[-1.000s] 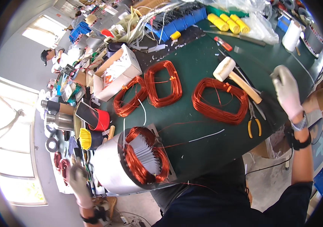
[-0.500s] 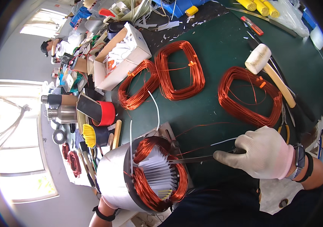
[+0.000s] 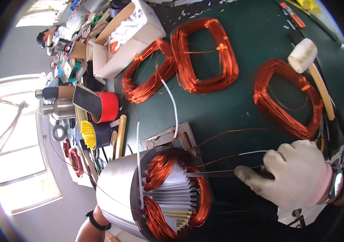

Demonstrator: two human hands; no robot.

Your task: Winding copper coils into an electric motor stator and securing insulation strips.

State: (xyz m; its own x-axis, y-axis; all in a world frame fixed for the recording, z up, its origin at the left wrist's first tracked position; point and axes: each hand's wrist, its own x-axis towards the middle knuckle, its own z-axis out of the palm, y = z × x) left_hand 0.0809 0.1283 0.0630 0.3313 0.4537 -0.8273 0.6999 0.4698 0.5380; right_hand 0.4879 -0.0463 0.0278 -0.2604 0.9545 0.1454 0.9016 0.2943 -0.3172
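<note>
A motor stator with a pale metal housing (image 3: 117,187) lies on its side in front of me. Copper windings (image 3: 157,171) ring its open end, and white slot liners (image 3: 178,189) line the bore, with yellow strips lower down. My right hand (image 3: 295,177), in a whitish glove, is closed around the dark handle of a flat metal blade (image 3: 214,174), index finger along it. The blade's tip reaches the winding at the bore's upper edge. My left hand (image 3: 101,217) is behind the housing; its fingers are hidden. White sleeving (image 3: 138,161) stands up beside the windings.
Copper coils (image 3: 204,86) lie on the green table (image 3: 224,113) beyond the stator, with another coil (image 3: 270,101) at right. Near that lie a white-headed mallet (image 3: 303,56) and a red cutter (image 3: 293,15). A paper-filled box (image 3: 147,34) and metal bottles (image 3: 63,109) stand at left.
The whole view has shifted, so the table things sit higher and the right-hand ones farther right. My right hand keeps its hold on the blade, tip still at the winding. More yellow strips show.
</note>
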